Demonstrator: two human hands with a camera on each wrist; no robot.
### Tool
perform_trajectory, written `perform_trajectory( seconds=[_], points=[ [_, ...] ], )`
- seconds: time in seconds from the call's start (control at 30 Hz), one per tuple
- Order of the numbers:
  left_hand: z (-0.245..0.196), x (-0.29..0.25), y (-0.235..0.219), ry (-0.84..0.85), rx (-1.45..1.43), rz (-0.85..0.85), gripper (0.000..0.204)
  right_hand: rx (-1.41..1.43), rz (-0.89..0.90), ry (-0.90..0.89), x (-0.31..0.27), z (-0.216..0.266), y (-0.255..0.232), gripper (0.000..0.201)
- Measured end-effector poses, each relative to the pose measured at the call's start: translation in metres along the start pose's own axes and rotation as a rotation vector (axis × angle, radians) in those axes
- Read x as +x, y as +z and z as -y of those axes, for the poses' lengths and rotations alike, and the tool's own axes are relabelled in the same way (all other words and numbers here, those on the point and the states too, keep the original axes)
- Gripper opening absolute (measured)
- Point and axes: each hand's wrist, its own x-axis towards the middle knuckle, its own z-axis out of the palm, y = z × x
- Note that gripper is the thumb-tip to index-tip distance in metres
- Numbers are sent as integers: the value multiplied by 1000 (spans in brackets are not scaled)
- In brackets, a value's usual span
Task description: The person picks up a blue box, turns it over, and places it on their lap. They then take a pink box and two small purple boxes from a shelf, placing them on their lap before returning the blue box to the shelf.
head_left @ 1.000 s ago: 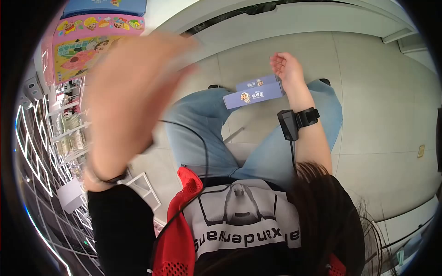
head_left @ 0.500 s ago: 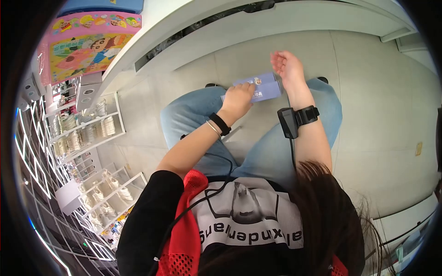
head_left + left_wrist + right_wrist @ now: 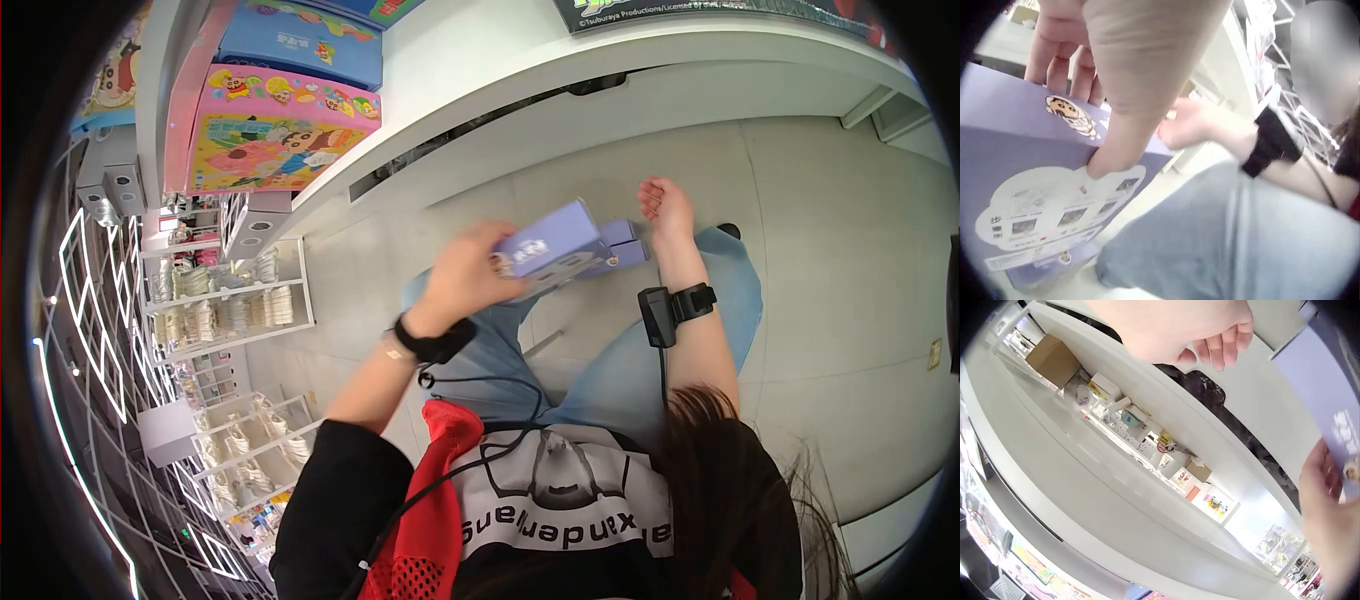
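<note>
In the head view my left hand (image 3: pixel 465 280) grips the end of a purple box (image 3: pixel 555 245), which is held tilted above the floor. The left wrist view shows my left hand (image 3: pixel 1141 81) with its thumb across the box (image 3: pixel 1041 147) and other fingers behind it. Another purple box (image 3: pixel 628 256) lies lower, partly hidden by the held one; whether it is one or two pieces I cannot tell. My right hand (image 3: pixel 668 215) is just right of it, fingers loosely curled, holding nothing, as the right wrist view also shows of this hand (image 3: pixel 1194 331).
A white shelf edge (image 3: pixel 500 85) curves across the top. Pink (image 3: pixel 280 130) and blue (image 3: pixel 300 45) boxes stand at the upper left. White racks (image 3: pixel 230 310) with goods are on the left. Grey tiled floor (image 3: pixel 820 300) and my bent legs (image 3: pixel 620 370) lie below the hands.
My left hand came down from near the camera onto the purple boxes, then took one by its end and raised it toward the left. My right hand keeps its pose; the head view has shifted.
</note>
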Motion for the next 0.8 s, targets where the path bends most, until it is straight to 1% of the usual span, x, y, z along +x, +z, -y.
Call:
perform_trajectory(
  seconds=[0.07,0.13,0.17,0.3,0.37,0.4,0.43,0.5,0.57,0.7,0.73,0.8],
  points=[
    [-15,-13,-47,-77,-108,-55,50,6,12,-4,0,2,1,19],
    [-30,-27,-93,-158,-54,-122,49,6,27,1,-3,0,2,19],
    [-45,-34,-112,-219,-147,-167,50,3,24,8,-4,1,3,20],
    [-75,-59,-171,-107,-103,-312,54,8,30,6,1,-1,3,20],
    [-89,-67,-200,-5,-100,-371,59,8,40,9,3,-2,1,20],
    [-97,-70,-214,-20,-139,-419,62,4,44,20,4,-3,1,20],
    [-105,-72,-231,33,-72,-431,63,9,51,16,5,-5,-1,20],
    [-118,-72,-253,57,-122,-516,64,27,39,23,8,-6,-1,18],
    [-123,-69,-278,61,-71,-577,66,26,46,17,6,-5,0,18],
    [-133,-45,-304,132,-40,-616,59,-1,54,18,6,-4,0,17],
    [-133,-39,-306,180,-25,-624,55,12,61,7,6,-3,1,17],
    [-134,-26,-308,231,29,-609,55,4,72,34,5,-4,1,18]
  ],
)
